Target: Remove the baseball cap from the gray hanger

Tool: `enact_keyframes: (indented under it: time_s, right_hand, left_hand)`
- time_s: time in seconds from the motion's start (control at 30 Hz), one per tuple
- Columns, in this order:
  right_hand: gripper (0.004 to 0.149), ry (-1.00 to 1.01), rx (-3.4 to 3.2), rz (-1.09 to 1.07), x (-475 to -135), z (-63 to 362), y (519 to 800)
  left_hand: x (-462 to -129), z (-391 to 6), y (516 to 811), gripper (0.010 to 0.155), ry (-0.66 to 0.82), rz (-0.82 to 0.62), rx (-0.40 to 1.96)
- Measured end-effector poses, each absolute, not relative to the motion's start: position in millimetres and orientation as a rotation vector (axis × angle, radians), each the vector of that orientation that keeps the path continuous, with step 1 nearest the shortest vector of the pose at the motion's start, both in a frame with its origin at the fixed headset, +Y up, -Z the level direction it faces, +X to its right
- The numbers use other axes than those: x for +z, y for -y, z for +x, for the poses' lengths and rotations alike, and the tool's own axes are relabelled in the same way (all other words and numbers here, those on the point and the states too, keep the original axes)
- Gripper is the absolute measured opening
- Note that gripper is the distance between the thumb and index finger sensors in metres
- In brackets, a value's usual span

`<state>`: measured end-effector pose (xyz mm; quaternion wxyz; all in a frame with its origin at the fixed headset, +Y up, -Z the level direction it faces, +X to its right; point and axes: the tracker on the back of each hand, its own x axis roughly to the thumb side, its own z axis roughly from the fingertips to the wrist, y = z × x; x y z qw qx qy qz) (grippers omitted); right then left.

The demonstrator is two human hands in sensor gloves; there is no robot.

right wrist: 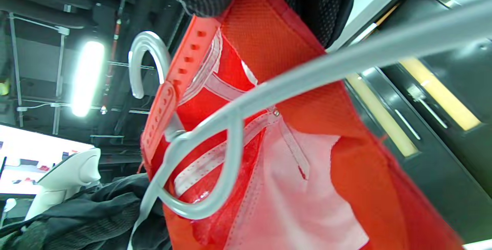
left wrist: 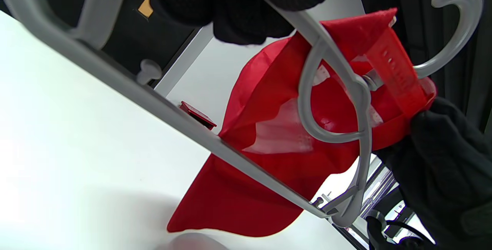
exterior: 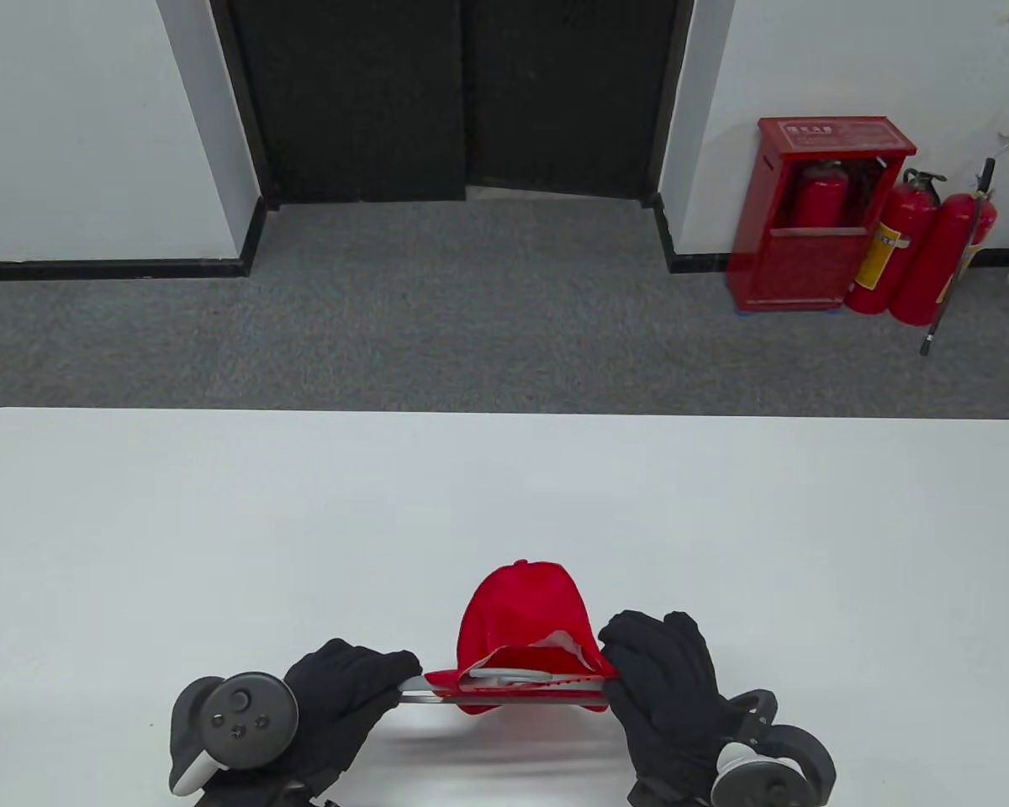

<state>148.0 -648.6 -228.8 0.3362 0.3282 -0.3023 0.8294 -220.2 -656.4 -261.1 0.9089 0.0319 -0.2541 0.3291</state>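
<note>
Above white table (exterior: pixel 219 504), both hands' fingers closed around hanger (exterior: pixel 420 693), cap (exterior: pixel 521 614).

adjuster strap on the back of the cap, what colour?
Red, like the rest of the baseball cap; the strap has a row of small holes. Clearest in the left wrist view.

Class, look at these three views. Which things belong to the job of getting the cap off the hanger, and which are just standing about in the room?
Part of the job:
red cap
gray hanger
left hand, holding the hanger
right hand, gripping the cap

Just standing about:
red cabinet
fire extinguishers on the floor
white table
dark doors
</note>
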Motion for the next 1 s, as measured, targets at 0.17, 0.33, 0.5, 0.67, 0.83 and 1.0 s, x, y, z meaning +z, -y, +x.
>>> enact_keyframes:
  time_s: [0.17, 0.33, 0.5, 0.67, 0.83, 1.0]
  right_hand:
    - [0.039, 0.858, 2.120, 0.917, -220, 145, 642]
    - [0.039, 0.908, 2.086, 0.958, -214, 142, 636]
    - [0.038, 0.936, 2.052, 0.986, -209, 140, 632]
    - [0.038, 0.987, 2.006, 0.944, -207, 145, 627]
    - [0.038, 0.951, 1.876, 0.764, -213, 161, 627]
    - [0.038, 0.933, 1.808, 0.627, -221, 176, 630]
  left_hand:
    - [-259, -218, 656, 0.044, 0.524, 0.083, 0.634]
    - [-258, -214, 656, 0.044, 0.526, 0.093, 0.588]
    - [-255, -209, 656, 0.044, 0.531, 0.122, 0.491]
    - [-253, -206, 656, 0.044, 0.537, 0.130, 0.452]
    - [-253, -206, 655, 0.044, 0.529, 0.136, 0.420]
    - [-252, -206, 655, 0.044, 0.537, 0.136, 0.412]
